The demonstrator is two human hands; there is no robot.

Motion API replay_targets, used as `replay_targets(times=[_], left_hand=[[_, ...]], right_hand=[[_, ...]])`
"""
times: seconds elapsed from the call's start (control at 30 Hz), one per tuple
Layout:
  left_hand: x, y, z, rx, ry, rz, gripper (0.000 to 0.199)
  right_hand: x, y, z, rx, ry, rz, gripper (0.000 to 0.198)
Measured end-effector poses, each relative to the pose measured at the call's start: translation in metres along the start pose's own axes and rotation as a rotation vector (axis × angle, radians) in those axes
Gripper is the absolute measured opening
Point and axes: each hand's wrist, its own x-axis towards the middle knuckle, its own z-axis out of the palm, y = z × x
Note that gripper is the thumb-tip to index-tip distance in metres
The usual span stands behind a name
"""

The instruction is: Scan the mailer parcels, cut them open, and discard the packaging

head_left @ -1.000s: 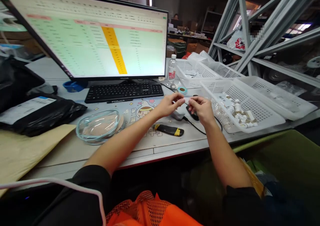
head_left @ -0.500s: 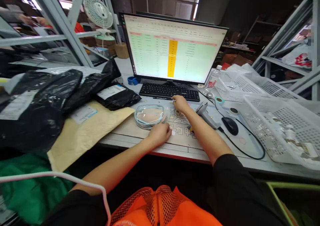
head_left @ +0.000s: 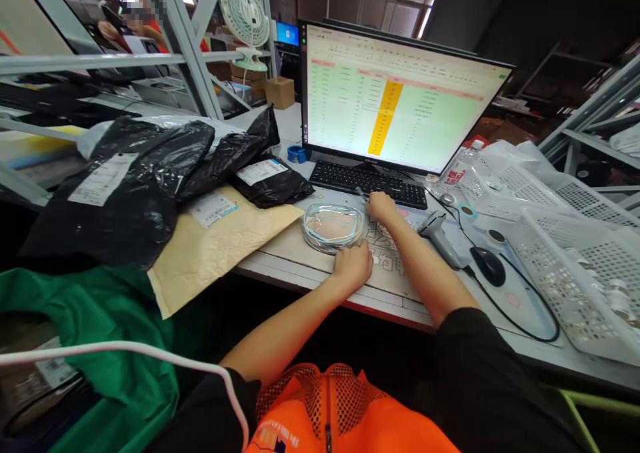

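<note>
My right hand is just in front of the black keyboard, its fingers closed around a dark pen that sticks out to the left. At the near side of the clear zip pouch with pale blue edging, my left hand is closed, its fingertips turned away from view. A small white piece shows beside its fingers; whether the hand grips it I cannot tell. The pouch lies flat on a cardboard sheet with drawn characters.
Black parcels and a tan padded envelope cover the left side. A monitor stands behind the keyboard. To the right are a barcode scanner, a mouse with its cable, and white baskets holding small bottles.
The pen that lay before the keyboard is now raised and tilted in my right hand. My left hand stays by the pouch. The whole view has swung left.
</note>
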Motion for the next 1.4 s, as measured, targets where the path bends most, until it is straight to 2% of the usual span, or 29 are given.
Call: replay_targets(times=[0.1,0.17,0.23,0.33,0.4,0.47,0.53,0.57,0.6,0.67,0.73,0.8,0.9,1.03,1.17,1.4], left_hand=[[-0.017,-0.011,-0.004,-0.123,0.063,0.082,0.031],[-0.033,-0.02,-0.005,-0.26,0.125,0.175,0.031],[-0.048,-0.025,-0.003,-0.35,0.161,0.309,0.042],[-0.063,-0.027,0.001,-0.317,0.168,0.64,0.041],[-0.067,-0.029,0.001,-0.245,0.167,0.806,0.046],[-0.067,-0.034,-0.003,-0.178,0.168,0.836,0.049],[-0.061,-0.043,-0.009,-0.11,0.157,0.795,0.048],[-0.057,-0.048,-0.012,-0.074,0.147,0.777,0.046],[-0.053,-0.052,-0.015,-0.04,0.135,0.772,0.044],[-0.043,-0.057,-0.015,0.016,0.115,0.785,0.036],[-0.035,-0.059,-0.01,0.043,0.107,0.794,0.031],[-0.03,-0.059,-0.002,0.054,0.098,0.772,0.031],[-0.028,-0.059,0.008,0.063,0.08,0.734,0.034],[-0.027,-0.059,0.01,0.057,0.074,0.699,0.036],[-0.026,-0.059,0.008,0.044,0.044,0.692,0.034],[-0.025,-0.059,0.008,0.029,0.006,0.689,0.032]], right_hand=[[-0.057,0.026,-0.016,0.165,0.06,-0.023,0.021],[-0.11,0.041,-0.02,0.587,-0.005,-0.131,0.018],[-0.167,0.047,-0.018,0.946,-0.118,-0.256,0.026],[-0.232,0.045,-0.013,1.014,-0.119,-0.397,0.024],[-0.252,0.049,-0.014,1.02,-0.084,-0.436,0.018],[-0.254,0.063,-0.019,1.162,0.059,-0.373,0.018],[-0.241,0.081,-0.025,1.33,0.305,-0.222,0.023],[-0.231,0.089,-0.026,1.372,0.378,-0.153,0.024],[-0.221,0.093,-0.025,1.376,0.377,-0.109,0.023],[-0.199,0.09,-0.015,1.298,0.21,-0.078,0.027],[-0.179,0.076,0.002,1.22,0.028,-0.088,0.033],[-0.162,0.06,0.02,1.184,-0.053,-0.083,0.035],[-0.147,0.046,0.042,1.117,-0.051,-0.069,0.029],[-0.143,0.047,0.057,1.001,0.039,-0.059,0.017],[-0.146,0.05,0.059,0.944,0.095,-0.062,0.008],[-0.147,0.047,0.056,0.842,0.079,-0.152,0.006]])
